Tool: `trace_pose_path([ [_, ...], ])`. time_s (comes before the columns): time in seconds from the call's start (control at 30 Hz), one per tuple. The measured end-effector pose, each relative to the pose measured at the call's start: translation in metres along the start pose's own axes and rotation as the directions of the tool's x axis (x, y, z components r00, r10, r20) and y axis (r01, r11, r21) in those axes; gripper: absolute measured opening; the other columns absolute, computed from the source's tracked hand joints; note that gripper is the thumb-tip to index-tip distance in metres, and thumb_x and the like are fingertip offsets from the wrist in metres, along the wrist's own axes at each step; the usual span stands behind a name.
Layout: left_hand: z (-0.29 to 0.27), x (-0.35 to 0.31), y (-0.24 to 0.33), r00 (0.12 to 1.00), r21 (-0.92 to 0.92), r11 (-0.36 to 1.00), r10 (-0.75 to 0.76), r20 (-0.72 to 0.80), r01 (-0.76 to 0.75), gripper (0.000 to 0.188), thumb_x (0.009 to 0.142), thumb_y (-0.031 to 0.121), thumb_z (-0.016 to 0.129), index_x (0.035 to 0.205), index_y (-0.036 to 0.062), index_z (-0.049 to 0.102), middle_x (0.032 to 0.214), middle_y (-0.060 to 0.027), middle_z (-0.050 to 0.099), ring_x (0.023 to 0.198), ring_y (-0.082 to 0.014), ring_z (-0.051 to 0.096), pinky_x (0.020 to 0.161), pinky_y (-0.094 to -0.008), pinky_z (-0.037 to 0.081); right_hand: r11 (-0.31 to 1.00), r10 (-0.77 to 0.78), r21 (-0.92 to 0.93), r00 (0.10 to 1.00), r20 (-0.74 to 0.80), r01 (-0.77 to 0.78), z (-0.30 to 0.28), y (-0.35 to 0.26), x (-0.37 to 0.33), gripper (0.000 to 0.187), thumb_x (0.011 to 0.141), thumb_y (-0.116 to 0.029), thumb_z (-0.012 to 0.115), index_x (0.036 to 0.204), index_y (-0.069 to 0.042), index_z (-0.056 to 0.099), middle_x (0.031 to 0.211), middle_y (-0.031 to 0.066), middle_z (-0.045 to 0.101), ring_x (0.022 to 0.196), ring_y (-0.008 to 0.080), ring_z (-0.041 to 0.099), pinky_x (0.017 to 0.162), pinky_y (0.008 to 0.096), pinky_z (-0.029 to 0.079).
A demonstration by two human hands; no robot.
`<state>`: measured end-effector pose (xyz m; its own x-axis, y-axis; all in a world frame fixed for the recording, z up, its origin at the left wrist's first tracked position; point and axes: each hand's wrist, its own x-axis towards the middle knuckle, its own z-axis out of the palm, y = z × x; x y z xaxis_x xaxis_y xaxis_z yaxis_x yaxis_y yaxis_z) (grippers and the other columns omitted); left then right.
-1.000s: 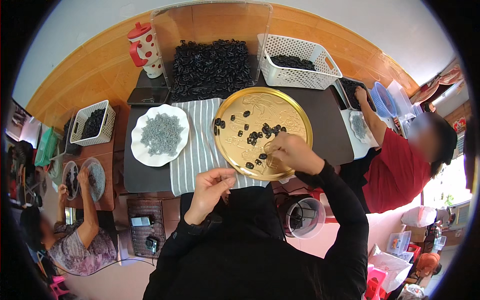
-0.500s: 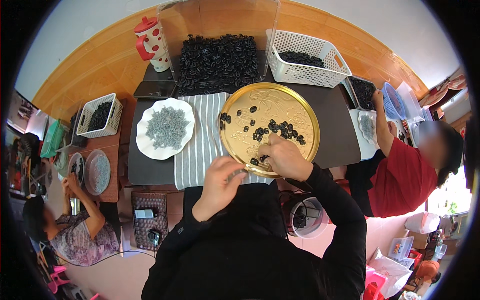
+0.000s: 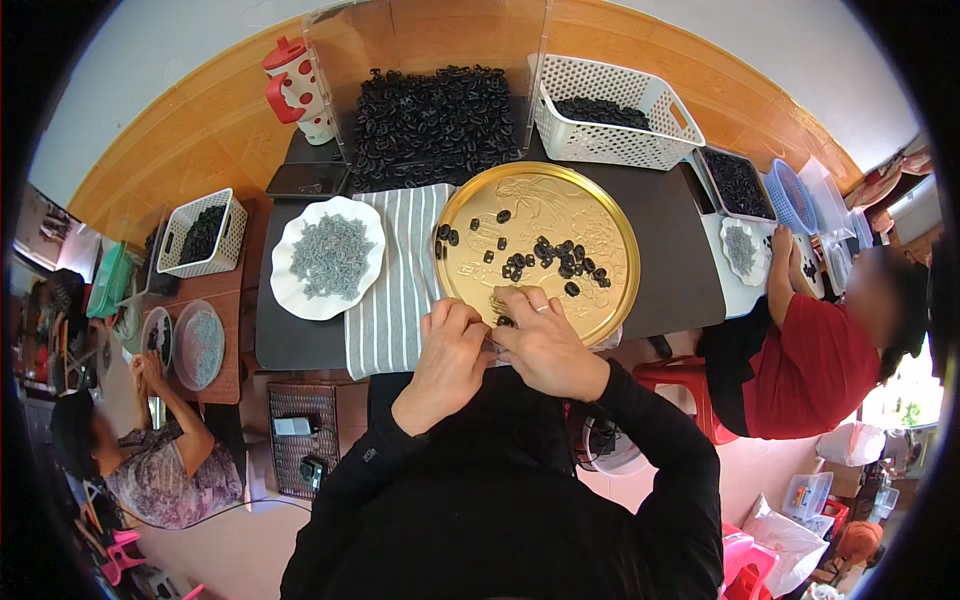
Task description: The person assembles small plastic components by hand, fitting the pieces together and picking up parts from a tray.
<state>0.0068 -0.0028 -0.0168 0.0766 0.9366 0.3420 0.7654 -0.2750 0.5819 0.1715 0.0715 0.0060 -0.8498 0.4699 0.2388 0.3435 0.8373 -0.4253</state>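
My left hand (image 3: 445, 360) and my right hand (image 3: 548, 345) meet over the near rim of a round gold tray (image 3: 610, 200). Their fingertips come close together with the fingers curled in a pinch. Whatever they pinch is too small and too covered to make out. A small black part (image 3: 505, 321) shows right by the right fingers. Several more small black oval parts (image 3: 566, 262) lie scattered on the tray, mostly right of its middle, with a few at its left edge. A ring is on a right finger.
Left of the tray are a striped cloth (image 3: 400, 260) and a white scalloped plate (image 3: 283, 285) of grey pieces. Behind stand a clear bin of black parts (image 3: 435, 125), a white perforated basket (image 3: 610, 145) and a spotted tumbler (image 3: 300, 90). Other people sit working at left and right.
My right hand has drawn back from picking on the tray to its near rim. My left hand has moved right to meet it, fingers closing. The right-hand person's arm has come down.
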Motion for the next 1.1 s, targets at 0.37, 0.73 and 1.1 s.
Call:
trace_pose_path([
  [0.37, 0.001, 0.003, -0.001, 0.997, 0.040, 0.999, 0.030, -0.078, -0.027, 0.021, 0.063, 0.001, 0.070, 0.084, 0.0018, 0.065, 0.091, -0.0058, 0.055, 0.096, -0.0267, 0.049, 0.081, -0.0388, 0.035, 0.991, 0.110, -0.058, 0.986, -0.122, -0.118, 0.014, -0.004, -0.028, 0.017, 0.071, -0.005, 0.066, 0.087, 0.000, 0.062, 0.128, 0.0201, 0.045, 0.118, 0.0383, 0.040, 0.090, 0.0451, 0.036],
  [0.73, 0.003, 0.005, 0.000, 0.996, 0.047, 0.998, 0.044, -0.082, -0.041, 0.018, 0.065, 0.003, 0.071, 0.082, 0.0019, 0.064, 0.089, -0.0062, 0.055, 0.095, -0.0270, 0.050, 0.080, -0.0388, 0.035, 0.977, 0.125, -0.162, 0.988, -0.089, -0.138, -0.003, -0.002, -0.034, 0.020, 0.071, -0.011, 0.067, 0.085, 0.002, 0.060, 0.128, 0.0225, 0.045, 0.119, 0.0372, 0.040, 0.084, 0.0440, 0.036],
  [1.1, 0.004, 0.004, -0.005, 0.996, 0.055, 0.996, 0.069, -0.060, -0.066, 0.017, 0.066, 0.003, 0.070, 0.082, 0.0021, 0.064, 0.089, -0.0064, 0.054, 0.096, -0.0269, 0.049, 0.079, -0.0388, 0.035, 0.988, 0.154, -0.011, 0.988, 0.019, -0.154, -0.006, 0.016, -0.033, 0.020, 0.068, -0.011, 0.072, 0.079, -0.003, 0.058, 0.130, 0.0186, 0.045, 0.121, 0.0370, 0.038, 0.088, 0.0472, 0.035],
])
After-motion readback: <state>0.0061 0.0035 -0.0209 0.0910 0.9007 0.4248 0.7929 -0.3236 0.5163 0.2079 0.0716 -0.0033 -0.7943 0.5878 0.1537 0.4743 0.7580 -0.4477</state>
